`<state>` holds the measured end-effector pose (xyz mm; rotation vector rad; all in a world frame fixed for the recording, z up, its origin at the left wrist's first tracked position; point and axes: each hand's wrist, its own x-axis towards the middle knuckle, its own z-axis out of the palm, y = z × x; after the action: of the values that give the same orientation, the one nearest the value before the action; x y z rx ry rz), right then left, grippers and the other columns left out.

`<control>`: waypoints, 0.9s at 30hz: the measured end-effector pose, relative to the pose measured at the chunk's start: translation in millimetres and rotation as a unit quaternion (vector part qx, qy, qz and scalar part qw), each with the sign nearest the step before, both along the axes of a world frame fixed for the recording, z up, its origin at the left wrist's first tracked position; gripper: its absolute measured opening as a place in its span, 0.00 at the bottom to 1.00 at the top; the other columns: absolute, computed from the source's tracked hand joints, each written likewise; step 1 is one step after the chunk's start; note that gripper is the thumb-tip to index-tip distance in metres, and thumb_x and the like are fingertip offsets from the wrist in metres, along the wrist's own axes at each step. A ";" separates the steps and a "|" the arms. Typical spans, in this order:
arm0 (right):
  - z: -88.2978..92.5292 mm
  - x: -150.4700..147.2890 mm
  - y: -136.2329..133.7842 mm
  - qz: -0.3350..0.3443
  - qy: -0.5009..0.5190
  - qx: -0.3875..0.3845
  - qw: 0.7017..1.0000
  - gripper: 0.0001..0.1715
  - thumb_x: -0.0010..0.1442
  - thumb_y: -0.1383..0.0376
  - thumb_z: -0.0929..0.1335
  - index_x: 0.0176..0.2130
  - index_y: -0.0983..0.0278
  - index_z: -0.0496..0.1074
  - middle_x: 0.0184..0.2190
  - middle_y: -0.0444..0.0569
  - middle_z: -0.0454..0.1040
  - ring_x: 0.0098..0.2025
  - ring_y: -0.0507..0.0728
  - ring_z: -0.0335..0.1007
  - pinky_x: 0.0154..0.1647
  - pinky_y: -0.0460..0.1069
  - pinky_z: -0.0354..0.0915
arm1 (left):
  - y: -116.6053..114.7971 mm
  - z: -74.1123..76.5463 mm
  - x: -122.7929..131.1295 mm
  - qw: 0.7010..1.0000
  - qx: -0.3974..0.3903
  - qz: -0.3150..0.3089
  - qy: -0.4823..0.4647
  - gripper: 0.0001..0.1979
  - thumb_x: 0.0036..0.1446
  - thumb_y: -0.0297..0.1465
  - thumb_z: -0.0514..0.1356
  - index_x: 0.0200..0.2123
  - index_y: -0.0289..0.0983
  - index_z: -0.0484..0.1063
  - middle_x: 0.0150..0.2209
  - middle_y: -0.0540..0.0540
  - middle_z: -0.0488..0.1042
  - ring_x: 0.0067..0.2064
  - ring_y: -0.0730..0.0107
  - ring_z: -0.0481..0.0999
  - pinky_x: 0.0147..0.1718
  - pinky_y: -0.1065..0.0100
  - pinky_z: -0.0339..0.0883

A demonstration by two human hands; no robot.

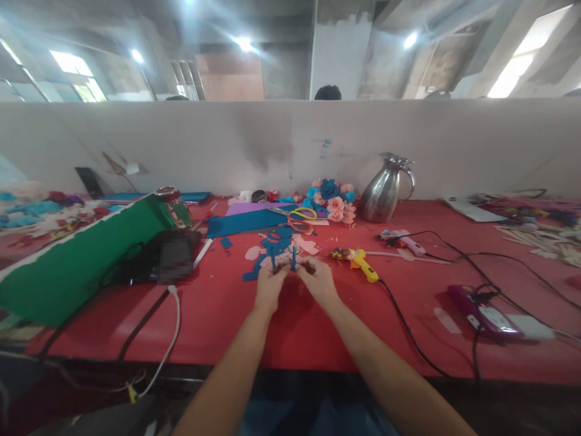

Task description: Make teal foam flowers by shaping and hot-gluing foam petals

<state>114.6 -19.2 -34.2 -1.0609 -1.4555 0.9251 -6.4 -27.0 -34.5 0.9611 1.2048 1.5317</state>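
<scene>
My left hand and my right hand are close together over the near middle of the table. Each pinches a narrow dark blue strip that stands upright from the fingers: a left strip and a right strip. Whether the two are ends of one piece is hidden by the fingers. Just beyond lie blue and pink paper scraps. Scissors with yellow and red handles rest on a blue sheet behind the scraps. A yellow glue gun lies right of my right hand.
Pink and blue paper flowers sit beside a steel jug at the back. A second glue gun and a purple power strip trail cords on the right. A green panel and a lidded jar stand left.
</scene>
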 end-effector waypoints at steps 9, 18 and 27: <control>3.0 1.0 -3.6 -0.006 -0.043 0.019 0.999 0.09 0.52 0.62 0.63 0.29 0.62 0.71 0.26 0.45 0.75 0.29 0.54 0.69 0.33 0.48 0.65 | -0.6 1.3 -0.2 1.000 -0.003 -0.013 0.014 0.08 0.38 0.33 0.66 0.22 0.35 0.76 0.19 0.51 0.69 0.22 0.76 0.63 0.23 0.72 0.57; 1.5 -0.3 -3.5 -0.018 -0.041 0.012 0.999 0.05 0.50 0.62 0.64 0.27 0.62 0.68 0.24 0.43 0.72 0.25 0.52 0.66 0.29 0.46 0.64 | -1.1 -1.9 -2.6 0.997 0.000 0.017 0.071 0.06 0.40 0.32 0.65 0.19 0.35 0.76 0.15 0.53 0.63 0.22 0.74 0.63 0.24 0.71 0.58; 1.9 -3.0 -3.6 -0.024 -0.029 0.002 0.999 0.04 0.48 0.63 0.64 0.25 0.61 0.66 0.19 0.41 0.67 0.21 0.50 0.61 0.23 0.45 0.59 | -2.0 -0.8 -1.4 0.992 0.028 0.001 0.126 0.09 0.44 0.31 0.62 0.16 0.35 0.72 0.17 0.53 0.65 0.23 0.74 0.63 0.27 0.71 0.58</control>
<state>111.6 -22.8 -32.4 -1.1228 -1.4732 0.8630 -7.8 -29.0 -35.3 1.2205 1.3435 1.4833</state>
